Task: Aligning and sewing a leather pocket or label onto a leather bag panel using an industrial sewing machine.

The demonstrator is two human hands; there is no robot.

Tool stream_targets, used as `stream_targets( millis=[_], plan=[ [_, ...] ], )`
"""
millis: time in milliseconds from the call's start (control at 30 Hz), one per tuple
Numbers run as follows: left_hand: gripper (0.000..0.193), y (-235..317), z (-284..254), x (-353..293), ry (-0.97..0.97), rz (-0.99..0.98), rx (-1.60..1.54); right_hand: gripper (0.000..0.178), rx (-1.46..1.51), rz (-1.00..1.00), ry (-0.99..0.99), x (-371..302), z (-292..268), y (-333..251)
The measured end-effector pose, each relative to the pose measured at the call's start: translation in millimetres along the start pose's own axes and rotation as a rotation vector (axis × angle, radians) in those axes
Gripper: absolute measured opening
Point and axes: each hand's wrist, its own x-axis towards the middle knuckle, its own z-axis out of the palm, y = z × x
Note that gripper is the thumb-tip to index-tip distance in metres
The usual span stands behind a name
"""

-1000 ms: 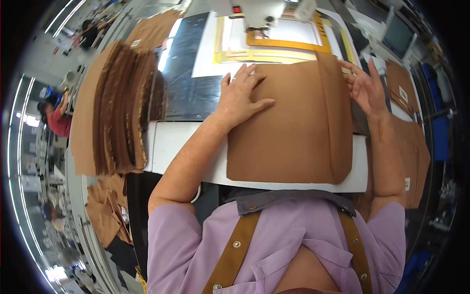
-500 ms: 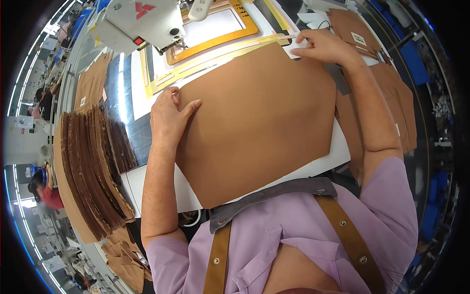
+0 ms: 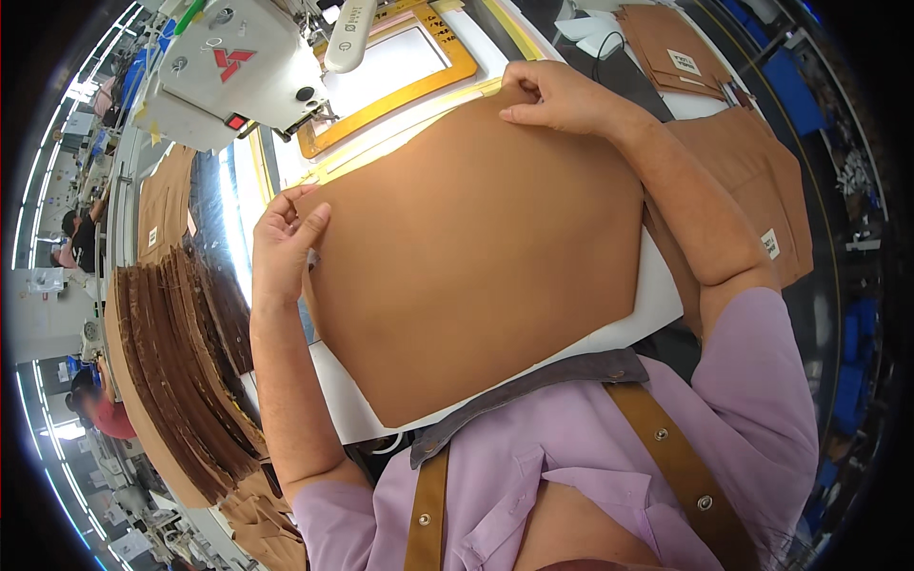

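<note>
A large brown fabric panel (image 3: 486,266) spreads in front of me, partly over a white sheet (image 3: 657,285). At its upper left corner my left hand (image 3: 288,243) is closed, the thumb on top and the fingers at the edge. My right hand (image 3: 562,100) pinches the panel's far edge, thumb over the cloth. Just beyond that edge lies an orange-yellow template frame (image 3: 464,65) with a window in it; the panel covers part of the yellow-taped borders around it. The fingertips under the cloth are hidden.
A white sewing machine head (image 3: 205,81) stands at the far left, its needle area near the frame. Layered brown cloth pieces (image 3: 171,352) are stacked at my left. More brown pieces lie at right (image 3: 743,181) and far right (image 3: 666,43). People sit in the left background.
My right hand has moved left from beside the panel's far corner and now grips that edge. My left hand has closed on the left corner. The view has shifted slightly.
</note>
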Motion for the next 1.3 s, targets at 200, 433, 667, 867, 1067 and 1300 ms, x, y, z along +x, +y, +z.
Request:
stream_targets(
  millis=[200, 433, 667, 867, 1067, 1300],
  plan=[
    [0.022, -4, 2, 45, 0.183, -0.024, 0.252, 0.022, -0.081, 0.070, 0.196, 20, -7, 13],
    [0.016, -19, -12, 119, 0.216, -0.060, 0.269, 0.025, -0.207, 0.206, 0.185, 80, -18, 31],
    [0.024, -33, -30, 231, 0.399, 0.382, 0.802, 0.028, -0.337, 0.220, 0.230, 170, -39, 59],
    [0.030, -26, -2, 308, 0.370, 0.307, 0.940, 0.032, -0.547, 0.255, 0.301, 265, -46, 90],
    [0.037, -13, -8, 316, 0.325, 0.191, 1.103, 0.034, -0.486, 0.197, 0.506, 342, -58, 127],
    [0.045, -8, -16, 318, 0.278, 0.061, 1.263, 0.028, -0.248, -0.244, 0.981, 342, -88, 144]
  ],
)
